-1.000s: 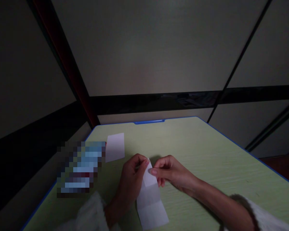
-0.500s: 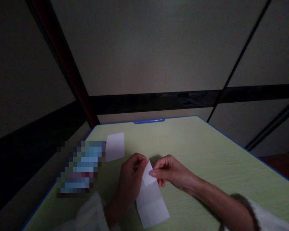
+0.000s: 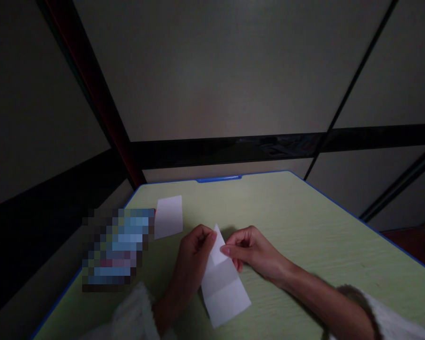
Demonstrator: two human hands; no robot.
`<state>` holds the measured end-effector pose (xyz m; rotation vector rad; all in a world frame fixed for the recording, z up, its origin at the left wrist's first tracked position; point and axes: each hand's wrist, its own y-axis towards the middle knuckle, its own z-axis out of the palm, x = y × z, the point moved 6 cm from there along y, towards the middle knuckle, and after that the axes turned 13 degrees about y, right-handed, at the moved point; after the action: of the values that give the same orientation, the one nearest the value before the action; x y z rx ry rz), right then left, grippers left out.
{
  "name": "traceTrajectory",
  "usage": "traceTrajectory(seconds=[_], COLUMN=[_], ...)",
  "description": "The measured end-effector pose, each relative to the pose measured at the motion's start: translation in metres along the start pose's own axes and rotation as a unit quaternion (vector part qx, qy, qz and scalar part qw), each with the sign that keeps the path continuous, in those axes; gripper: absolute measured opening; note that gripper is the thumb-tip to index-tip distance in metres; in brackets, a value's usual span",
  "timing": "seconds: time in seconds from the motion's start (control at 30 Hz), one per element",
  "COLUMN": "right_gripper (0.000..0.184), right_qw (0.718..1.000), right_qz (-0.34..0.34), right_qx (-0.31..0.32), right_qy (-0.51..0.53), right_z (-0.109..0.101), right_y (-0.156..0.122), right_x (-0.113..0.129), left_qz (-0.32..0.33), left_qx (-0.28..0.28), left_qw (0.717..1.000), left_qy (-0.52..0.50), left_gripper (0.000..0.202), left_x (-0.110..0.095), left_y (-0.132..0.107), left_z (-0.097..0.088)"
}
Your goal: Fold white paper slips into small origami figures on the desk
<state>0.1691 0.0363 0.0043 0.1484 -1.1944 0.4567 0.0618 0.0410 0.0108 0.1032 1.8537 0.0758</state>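
A strip of white paper (image 3: 226, 293) with crosswise creases lies tilted between my hands, its upper end coming to a point. My left hand (image 3: 192, 262) pinches the left edge near that tip between thumb and fingers. On the opposite edge, my right hand (image 3: 250, 248) grips the paper with its thumb on top and fingertips curled behind. The lower part of the strip hangs free toward me. What the fingers do behind the paper is hidden.
A second white sheet (image 3: 169, 217) lies at the left on the pale green table (image 3: 304, 226), which has a blue rim. Beside it is a pixelated bluish object (image 3: 120, 250). A panelled wall or cabinet (image 3: 216, 71) stands behind the table.
The paper has shifted slightly up between my fingers, so more of its pointed tip shows and its lower end sits higher. Both hands have barely moved.
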Motion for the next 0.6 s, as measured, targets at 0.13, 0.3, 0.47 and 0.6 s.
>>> traceTrajectory(seconds=[0.13,0.3,0.47,0.6], right_gripper=[0.021,0.021,0.021,0.019], right_qw=[1.0,1.0,0.999,0.998], right_qz=[-0.006,-0.008,-0.001,0.009], right_qx=[-0.007,-0.018,0.001,0.014], right_qy=[-0.004,0.013,0.042,0.066], right_z=[-0.0009,-0.0029,-0.0034,-0.0035], right_y=[-0.0009,0.0005,0.0026,0.0024], right_x=[0.0012,0.0003,-0.003,-0.0056], left_qz=[-0.022,-0.017,-0.019,-0.013], left_qx=[0.022,0.035,0.038,0.037], left_qw=[0.999,0.999,0.999,0.999], left_qy=[-0.016,-0.012,-0.021,-0.02], left_gripper=[0.022,0.024,0.025,0.026], left_x=[0.0035,0.0006,0.0036,0.0031], left_y=[0.0001,-0.0016,-0.0007,-0.0008], left_z=[0.0032,0.0052,0.0058,0.0047])
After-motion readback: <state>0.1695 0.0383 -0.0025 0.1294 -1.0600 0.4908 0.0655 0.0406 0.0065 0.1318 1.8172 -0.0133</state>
